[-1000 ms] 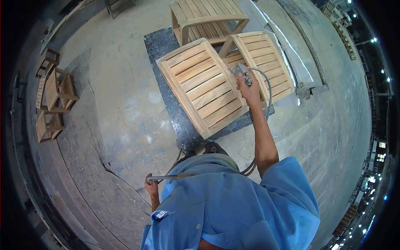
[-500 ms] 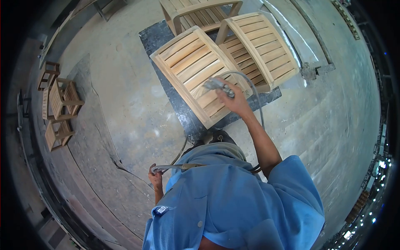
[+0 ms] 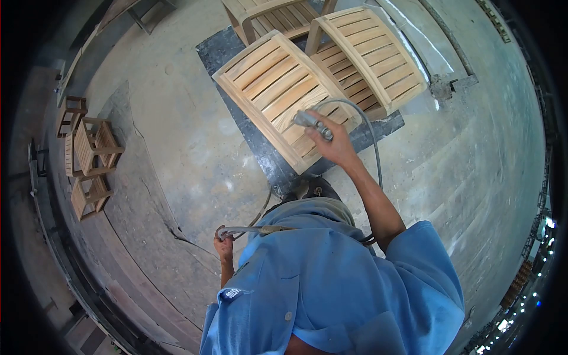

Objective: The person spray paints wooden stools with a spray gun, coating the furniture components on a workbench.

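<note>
Where right grip (image 3: 335,143) curls, tool (image 3: 305,119) lies.

open: floor (image 3: 177,136) left of front stool (image 3: 278,86) | blocked right: second stool (image 3: 373,53); hose (image 3: 374,139) looping by right hand (image 3: 332,144)

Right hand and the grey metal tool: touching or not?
Touching. The head view shows the right hand curled around the grey metal tool, fingers against its body with no gap.

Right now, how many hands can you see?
2 hands: the right hand holds a metal tool over slatted wood, and the left hand holds a grey hose beside the blue shirt. No other hands show.
</note>
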`<state>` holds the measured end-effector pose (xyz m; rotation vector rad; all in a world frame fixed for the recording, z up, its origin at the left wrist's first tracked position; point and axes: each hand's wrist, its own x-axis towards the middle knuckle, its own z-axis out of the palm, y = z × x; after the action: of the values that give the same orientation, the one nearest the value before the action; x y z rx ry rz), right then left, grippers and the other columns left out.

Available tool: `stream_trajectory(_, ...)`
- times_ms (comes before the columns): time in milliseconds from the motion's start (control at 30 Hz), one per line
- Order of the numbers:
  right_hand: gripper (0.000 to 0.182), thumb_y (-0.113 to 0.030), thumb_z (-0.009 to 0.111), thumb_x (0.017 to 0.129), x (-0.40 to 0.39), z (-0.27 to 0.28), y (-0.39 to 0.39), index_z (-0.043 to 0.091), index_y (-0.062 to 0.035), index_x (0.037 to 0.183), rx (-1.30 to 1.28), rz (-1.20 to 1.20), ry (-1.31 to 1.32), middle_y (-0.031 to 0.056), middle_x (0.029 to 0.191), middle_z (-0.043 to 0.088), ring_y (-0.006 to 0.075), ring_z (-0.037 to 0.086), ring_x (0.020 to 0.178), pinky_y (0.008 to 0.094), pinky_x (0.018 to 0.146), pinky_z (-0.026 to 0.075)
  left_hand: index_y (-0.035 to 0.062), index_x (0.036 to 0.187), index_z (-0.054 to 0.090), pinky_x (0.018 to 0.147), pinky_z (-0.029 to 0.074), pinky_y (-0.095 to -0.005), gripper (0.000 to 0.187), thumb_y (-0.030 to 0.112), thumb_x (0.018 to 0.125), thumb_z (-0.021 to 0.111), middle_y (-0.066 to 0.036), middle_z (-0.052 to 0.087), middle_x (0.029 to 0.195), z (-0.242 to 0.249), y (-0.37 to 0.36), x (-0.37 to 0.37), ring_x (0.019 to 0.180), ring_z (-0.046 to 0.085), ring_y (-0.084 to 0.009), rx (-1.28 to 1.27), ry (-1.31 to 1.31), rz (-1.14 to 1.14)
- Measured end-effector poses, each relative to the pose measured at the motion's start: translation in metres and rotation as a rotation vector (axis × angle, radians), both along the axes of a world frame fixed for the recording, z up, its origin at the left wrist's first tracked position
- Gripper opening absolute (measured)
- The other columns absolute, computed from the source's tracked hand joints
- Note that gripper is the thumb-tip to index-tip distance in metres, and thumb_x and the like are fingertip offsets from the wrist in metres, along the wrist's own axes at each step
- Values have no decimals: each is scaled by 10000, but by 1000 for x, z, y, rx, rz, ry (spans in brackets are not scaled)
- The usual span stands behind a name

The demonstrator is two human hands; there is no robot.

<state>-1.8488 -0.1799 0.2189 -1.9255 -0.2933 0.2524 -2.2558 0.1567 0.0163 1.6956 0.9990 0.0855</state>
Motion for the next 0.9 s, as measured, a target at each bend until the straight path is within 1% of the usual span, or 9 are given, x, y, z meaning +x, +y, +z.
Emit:
stream_trajectory(67,442,-188,688,899,-11,-2,11,598,-57,1312,30,82,32,177,1206,669,192,628,1113,309,959,466,-34,1210,576,571,499,-262,317,36,905,528,-56,623,719,3,2,-2,611,608,-129,26,1,-25)
stream_trajectory(167,444,-265,702,878,-14,-14,17,623,-130,1293,38,46,-24,213,1067,700,283,698,1011,328,839,524,-24,1221,576,576,500,-263,332,25,896,524,-58,626,740,-4,3,-8,615,608,-132,-16,-23,8)
stream_trajectory(267,449,-235,697,881,0,-21,-4,613,-99,1300,-32,-78,-132,206,1072,706,258,699,1002,330,834,523,-20,1216,583,579,502,-262,329,26,896,521,-58,624,751,-6,-2,-12,618,607,-133,-26,-48,11)
stream_trajectory(367,457,-247,697,897,20,-34,-43,607,-63,1305,8,-266,-113,133,957,731,171,691,830,301,732,531,-23,1203,591,570,502,-264,322,25,892,524,-60,623,752,-10,-6,-15,610,606,-136,-13,-28,-6)
stream_trajectory(467,462,-276,691,913,32,-7,-69,609,-43,1304,68,-340,-30,34,836,684,80,597,690,254,617,499,-28,1196,594,558,505,-268,325,30,882,536,-62,623,752,-17,-15,-15,603,608,-139,-27,-8,9)
stream_trajectory(567,466,-305,685,921,31,5,-70,612,-57,1308,50,-363,-76,-9,771,620,47,520,614,225,548,452,-37,1203,586,551,511,-276,342,38,872,546,-71,624,751,-18,-21,-9,596,611,-145,-10,0,-43)
stream_trajectory(667,468,-283,676,928,25,8,-70,593,-51,1325,54,-198,-13,-4,765,621,59,531,630,237,565,461,-45,1190,592,562,518,-275,346,30,854,557,-81,620,746,-34,-20,-11,597,614,-148,18,-70,-84)
stream_trajectory(800,484,-254,641,951,9,33,-66,541,-36,1371,139,162,205,37,778,635,87,574,659,242,585,489,-43,1166,610,590,518,-271,355,13,817,573,-92,628,760,-5,-40,2,638,625,-155,94,-20,-78)
stream_trajectory(900,473,-243,628,958,27,17,-86,538,-34,1373,123,221,125,38,798,637,87,569,672,239,619,491,-17,1158,626,607,516,-276,366,1,795,577,-96,639,782,9,-75,5,670,632,-161,157,-14,-34)
